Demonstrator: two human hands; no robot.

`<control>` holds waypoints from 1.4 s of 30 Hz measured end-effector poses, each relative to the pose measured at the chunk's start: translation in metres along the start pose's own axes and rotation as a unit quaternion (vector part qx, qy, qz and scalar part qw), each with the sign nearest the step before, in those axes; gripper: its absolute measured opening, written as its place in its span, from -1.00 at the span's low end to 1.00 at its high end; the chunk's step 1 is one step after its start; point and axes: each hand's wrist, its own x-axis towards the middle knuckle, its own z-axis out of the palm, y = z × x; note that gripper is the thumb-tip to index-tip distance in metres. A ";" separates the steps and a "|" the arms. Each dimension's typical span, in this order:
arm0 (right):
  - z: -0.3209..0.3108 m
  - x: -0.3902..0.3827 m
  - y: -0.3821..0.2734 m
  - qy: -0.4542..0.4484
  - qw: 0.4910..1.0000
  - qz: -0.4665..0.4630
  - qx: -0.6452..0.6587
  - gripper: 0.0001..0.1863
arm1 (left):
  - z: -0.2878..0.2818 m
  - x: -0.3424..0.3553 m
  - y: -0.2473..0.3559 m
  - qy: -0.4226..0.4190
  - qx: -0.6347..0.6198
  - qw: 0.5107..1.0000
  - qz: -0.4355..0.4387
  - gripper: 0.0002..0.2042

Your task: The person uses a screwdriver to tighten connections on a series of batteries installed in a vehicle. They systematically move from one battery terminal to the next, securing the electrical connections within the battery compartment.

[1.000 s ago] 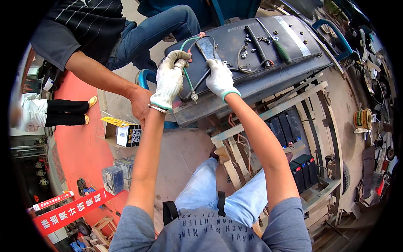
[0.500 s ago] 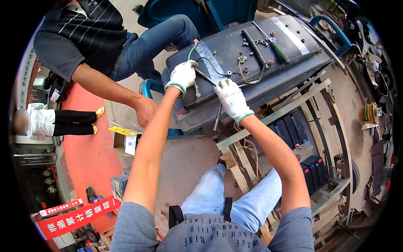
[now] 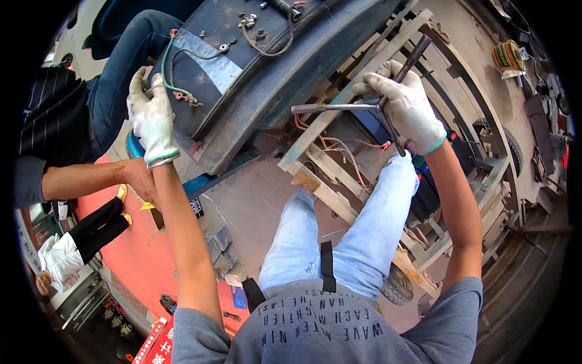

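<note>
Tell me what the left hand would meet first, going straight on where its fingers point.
The left hand would probably meet the co-worker's jeans-clad leg first, though depth is unclear and it might pass above.

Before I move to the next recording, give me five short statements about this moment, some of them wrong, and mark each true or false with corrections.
1. Both the left hand and the right hand wear pale gloves. True.
2. The right hand holds a metal three-armed wrench. True.
3. The left hand is clenched into a fist. False: it is open and holds no tool.
4. A green cable lies on the dark panel near the left hand. True.
5. The silvery strip is to the right of the wrench in the picture. False: it is to the left, on the dark panel.
</note>
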 end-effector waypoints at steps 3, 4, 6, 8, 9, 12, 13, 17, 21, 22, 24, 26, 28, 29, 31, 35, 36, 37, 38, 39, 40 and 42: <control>-0.107 -0.016 0.008 -0.065 0.961 0.105 0.249 -0.94 | 0.007 -0.066 0.010 -0.056 -0.246 0.967 0.038 -0.69; -0.143 -0.024 0.016 -0.106 0.919 0.120 0.359 -0.94 | 0.019 -0.097 0.028 -0.093 -0.261 0.961 0.015 -0.70; -0.172 -0.061 0.021 -0.075 0.921 -0.002 0.382 -0.92 | 0.044 -0.146 0.048 -0.217 -0.301 0.927 -0.049 -0.72; -0.197 -0.088 0.042 0.033 0.936 -0.041 0.349 -0.64 | 0.065 -0.184 0.053 -0.373 -0.335 0.854 -0.140 -0.72; -0.202 -0.095 0.054 0.085 0.938 0.013 0.336 -0.59 | 0.079 -0.198 0.058 -0.429 -0.334 0.823 -0.164 -0.72; -0.233 -0.110 0.117 0.121 0.887 0.243 0.373 -0.55 | 0.116 -0.230 0.076 -0.530 -0.335 0.755 -0.192 -0.72; -0.244 -0.115 0.155 0.087 0.848 0.270 0.447 -0.53 | 0.128 -0.241 0.078 -0.549 -0.342 0.735 -0.206 -0.73; -0.256 -0.081 0.177 0.089 0.845 0.288 0.441 -0.50 | 0.164 -0.269 0.070 -0.588 -0.306 0.708 -0.244 -0.73; -0.271 -0.038 0.144 0.141 0.924 0.230 0.272 -0.46 | 0.195 -0.295 0.052 -0.569 -0.288 0.707 -0.306 -0.74; -0.291 -0.032 0.155 0.097 0.928 0.254 0.255 -0.45 | 0.203 -0.303 0.052 -0.578 -0.294 0.695 -0.312 -0.74; -0.296 -0.017 0.174 0.146 0.907 0.322 0.228 -0.56 | 0.215 -0.317 0.054 -0.589 -0.303 0.675 -0.326 -0.74; -0.294 -0.011 0.192 0.111 0.949 0.295 -0.001 -0.69 | 0.225 -0.330 0.059 -0.599 -0.287 0.667 -0.338 -0.75; -0.294 0.000 0.213 0.201 0.904 0.362 -0.104 -0.76 | 0.240 -0.341 0.061 -0.619 -0.273 0.676 -0.292 -0.76; -0.299 -0.003 0.233 0.209 0.902 0.294 -0.236 -0.75 | 0.247 -0.346 0.064 -0.621 -0.279 0.669 -0.297 -0.76; -0.295 -0.006 0.246 0.216 0.855 0.214 -0.420 -0.76 | 0.258 -0.355 0.065 -0.618 -0.288 0.661 -0.312 -0.76; -0.282 -0.006 0.240 0.135 0.766 0.124 -0.616 -0.83 | 0.265 -0.356 0.069 -0.630 -0.242 0.672 -0.304 -0.76; -0.283 -0.005 0.242 0.137 0.769 0.117 -0.613 -0.84 | 0.267 -0.358 0.069 -0.631 -0.241 0.673 -0.301 -0.76; -0.282 -0.003 0.245 0.139 0.774 0.108 -0.608 -0.85 | 0.268 -0.359 0.067 -0.632 -0.239 0.674 -0.299 -0.76; -0.281 -0.001 0.247 0.140 0.779 0.099 -0.603 -0.86 | 0.268 -0.360 0.066 -0.632 -0.237 0.676 -0.296 -0.76; -0.281 0.002 0.248 0.142 0.775 0.094 -0.608 -0.87 | 0.268 -0.361 0.064 -0.633 -0.232 0.680 -0.288 -0.76; -0.283 0.006 0.252 0.141 0.772 0.091 -0.613 -0.87 | 0.269 -0.362 0.062 -0.634 -0.227 0.685 -0.279 -0.76; -0.285 0.011 0.258 0.138 0.765 0.085 -0.623 -0.87 | 0.269 -0.364 0.056 -0.633 -0.231 0.686 -0.273 -0.76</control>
